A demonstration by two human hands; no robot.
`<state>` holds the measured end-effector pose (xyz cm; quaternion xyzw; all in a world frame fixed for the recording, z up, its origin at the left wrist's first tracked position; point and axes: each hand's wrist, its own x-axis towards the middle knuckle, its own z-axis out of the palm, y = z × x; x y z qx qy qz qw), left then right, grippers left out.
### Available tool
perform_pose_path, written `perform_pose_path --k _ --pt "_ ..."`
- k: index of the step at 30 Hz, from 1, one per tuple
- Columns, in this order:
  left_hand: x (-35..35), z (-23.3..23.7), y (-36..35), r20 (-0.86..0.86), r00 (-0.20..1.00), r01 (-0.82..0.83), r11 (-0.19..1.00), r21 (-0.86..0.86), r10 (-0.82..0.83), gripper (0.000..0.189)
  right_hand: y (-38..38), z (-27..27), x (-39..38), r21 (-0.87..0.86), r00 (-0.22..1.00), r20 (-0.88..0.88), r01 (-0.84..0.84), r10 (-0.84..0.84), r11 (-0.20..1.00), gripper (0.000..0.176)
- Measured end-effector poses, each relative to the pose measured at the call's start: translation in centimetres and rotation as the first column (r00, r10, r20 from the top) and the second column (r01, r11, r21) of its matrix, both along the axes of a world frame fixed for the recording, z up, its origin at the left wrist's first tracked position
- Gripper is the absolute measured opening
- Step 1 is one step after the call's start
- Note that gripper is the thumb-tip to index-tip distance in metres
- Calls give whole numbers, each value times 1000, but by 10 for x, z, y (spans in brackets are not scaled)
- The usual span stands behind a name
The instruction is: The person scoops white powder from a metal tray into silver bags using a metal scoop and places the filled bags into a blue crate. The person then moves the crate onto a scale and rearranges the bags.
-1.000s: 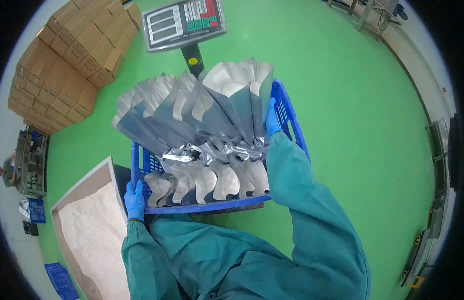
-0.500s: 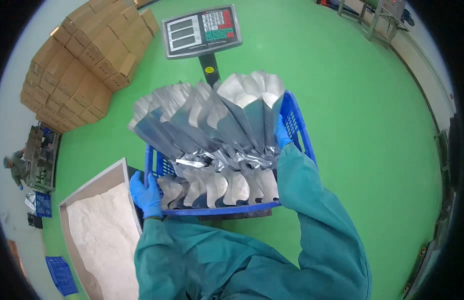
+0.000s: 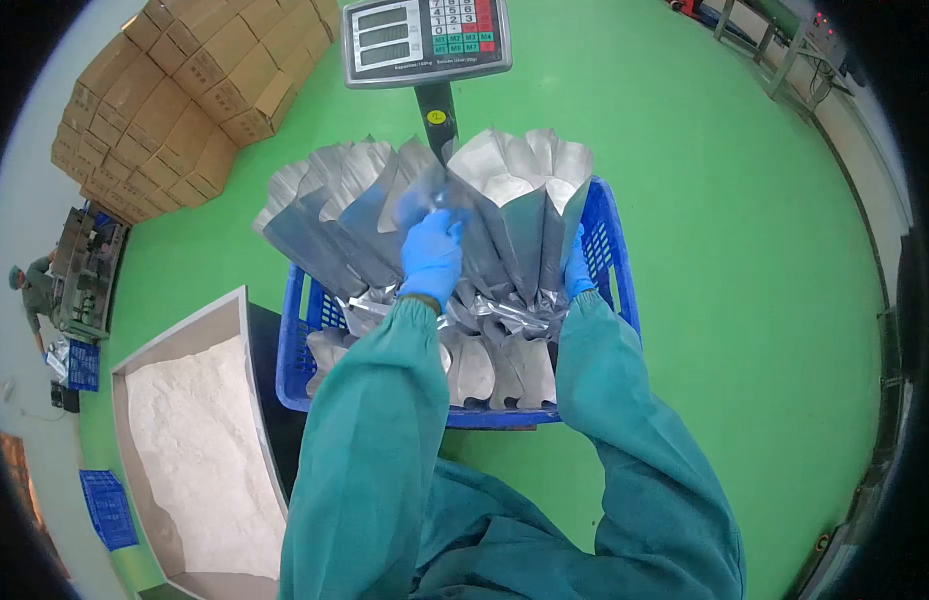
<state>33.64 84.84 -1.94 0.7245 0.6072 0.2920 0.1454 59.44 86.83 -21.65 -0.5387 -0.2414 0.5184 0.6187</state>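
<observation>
A blue plastic basket [image 3: 615, 265] holds two rows of open-topped silver foil bags [image 3: 510, 225], with white powder visible inside some in the back row. My gloved left hand [image 3: 432, 258] is over the middle of that row, its fingers curled at a foil bag whose upper part is blurred by motion. At the basket's right side, my gloved right hand [image 3: 578, 268] sits between the end bag and the basket wall, its fingers mostly hidden. The front row of bags [image 3: 500, 370] is partly covered by my left sleeve.
Behind the basket rises a scale display [image 3: 427, 40] on a post. A large bin [image 3: 255, 400] of white powder stands at left. Stacked cartons [image 3: 185, 110] are at back left. A person [image 3: 35, 290] works by a far-left bench. A blue crate [image 3: 108, 510] is at lower left.
My left hand has left the basket's front left corner and moved up and right to the back-row bags. My right hand stays at the right side. The view has shifted slightly.
</observation>
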Motion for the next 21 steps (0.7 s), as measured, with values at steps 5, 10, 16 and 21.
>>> perform_pose_path --k 5,10,16,21 --pt "31 25 43 -52 983 184 958 222 -176 19 2 -6 3 87 977 -211 -4 22 996 69" --pt "14 19 24 -111 989 110 992 68 -102 20 38 -65 22 25 986 -153 -57 60 998 75" --pt "-15 74 -47 95 995 13 981 196 -33 45 23 12 3 23 993 116 -8 6 1000 76" --pt "-94 106 -110 284 958 -32 999 -25 38 47 0 111 -28 139 990 8 -137 138 981 73"
